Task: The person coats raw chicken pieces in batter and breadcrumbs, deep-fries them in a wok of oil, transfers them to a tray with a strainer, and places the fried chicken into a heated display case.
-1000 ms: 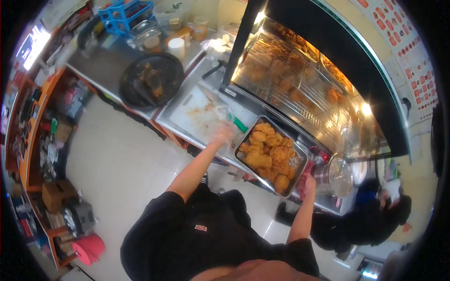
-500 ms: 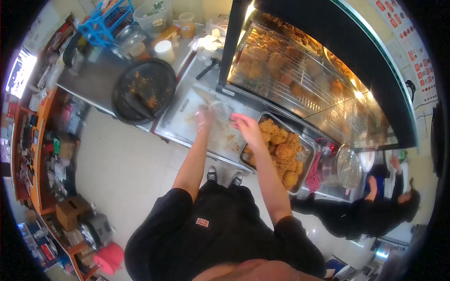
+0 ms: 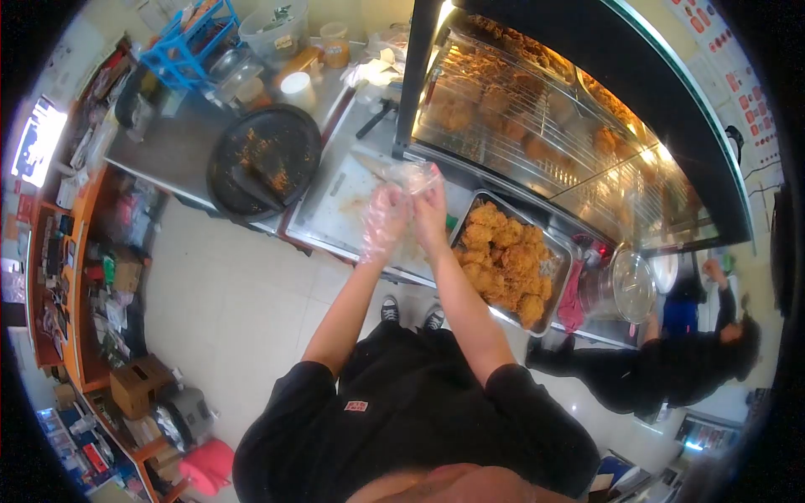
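My left hand (image 3: 386,220) wears a clear plastic glove and is raised over the white cutting board (image 3: 335,201). Beside it, my right hand (image 3: 429,211) is bare, its fingers closed on a crumpled clear plastic glove (image 3: 414,177). The left fingers meet the same plastic, though their exact grip is unclear. Beneath the hands, a knife (image 3: 367,163) lies partly hidden on the board. Fried chicken pieces (image 3: 503,260) fill a metal tray (image 3: 563,272) just right of my right forearm.
A black round pan (image 3: 225,172) with crumbs stands at the left. Behind the tray is a lit glass display case (image 3: 537,126). A pink cloth (image 3: 572,302) and a glass-lidded pot (image 3: 631,287) are at the right, near another person (image 3: 654,369) in black.
My right hand has left the tray's right edge and come over the board to the plastic. My left hand has risen from the green handle and now meets my right hand.
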Action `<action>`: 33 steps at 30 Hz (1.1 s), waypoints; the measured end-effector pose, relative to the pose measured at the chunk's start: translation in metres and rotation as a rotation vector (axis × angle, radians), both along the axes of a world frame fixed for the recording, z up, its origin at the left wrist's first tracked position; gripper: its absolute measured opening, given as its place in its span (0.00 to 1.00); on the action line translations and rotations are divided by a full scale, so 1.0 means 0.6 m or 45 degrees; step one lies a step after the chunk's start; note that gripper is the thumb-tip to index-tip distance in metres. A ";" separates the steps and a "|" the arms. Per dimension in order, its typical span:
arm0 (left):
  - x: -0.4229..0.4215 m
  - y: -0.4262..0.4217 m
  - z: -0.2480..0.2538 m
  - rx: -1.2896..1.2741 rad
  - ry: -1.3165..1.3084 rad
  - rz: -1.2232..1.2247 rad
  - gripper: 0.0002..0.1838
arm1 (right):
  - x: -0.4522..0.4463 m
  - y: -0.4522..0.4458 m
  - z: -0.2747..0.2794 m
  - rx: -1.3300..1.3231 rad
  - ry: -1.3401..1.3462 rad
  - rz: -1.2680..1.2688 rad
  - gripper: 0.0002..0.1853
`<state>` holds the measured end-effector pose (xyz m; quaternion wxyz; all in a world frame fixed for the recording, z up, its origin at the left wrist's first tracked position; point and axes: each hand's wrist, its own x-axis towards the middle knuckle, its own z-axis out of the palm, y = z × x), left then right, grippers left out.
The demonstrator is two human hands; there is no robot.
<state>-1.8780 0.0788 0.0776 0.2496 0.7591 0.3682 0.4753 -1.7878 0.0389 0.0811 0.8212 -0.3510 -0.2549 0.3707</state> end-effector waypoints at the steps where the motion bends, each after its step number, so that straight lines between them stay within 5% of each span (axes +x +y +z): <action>1: 0.001 -0.023 0.023 0.059 -0.048 0.068 0.09 | -0.011 -0.007 0.001 -0.009 0.123 -0.008 0.25; 5: -0.003 -0.051 0.037 0.027 -0.107 0.058 0.06 | -0.029 -0.046 0.025 -0.131 0.429 0.175 0.17; 8: 0.003 -0.058 0.016 0.069 -0.164 -0.022 0.07 | 0.000 -0.048 0.028 -0.208 0.128 -0.169 0.13; 11: 0.011 -0.064 0.011 0.140 -0.159 -0.313 0.05 | 0.031 -0.038 0.028 0.111 0.145 -0.169 0.13; 14: 0.013 -0.112 0.048 0.261 -0.262 -0.272 0.05 | 0.021 -0.078 0.031 0.096 0.363 0.195 0.15; 20: 0.015 -0.126 0.043 0.283 -0.225 -0.361 0.05 | 0.038 -0.106 0.060 0.165 0.366 0.112 0.22; 23: 0.027 -0.124 0.039 0.190 -0.186 -0.519 0.04 | 0.062 -0.097 0.080 -0.003 0.163 0.023 0.29; 26: 0.045 -0.127 0.036 -0.229 -0.271 -0.613 0.04 | 0.052 -0.121 0.116 -0.082 0.080 0.096 0.34; 29: 0.057 -0.116 0.051 0.398 -0.123 -0.579 0.04 | 0.059 -0.120 0.100 -0.146 -0.193 -0.034 0.38; 33: 0.060 -0.160 0.050 0.567 -0.094 -0.810 0.10 | 0.114 -0.110 0.105 -0.117 -0.367 -0.564 0.31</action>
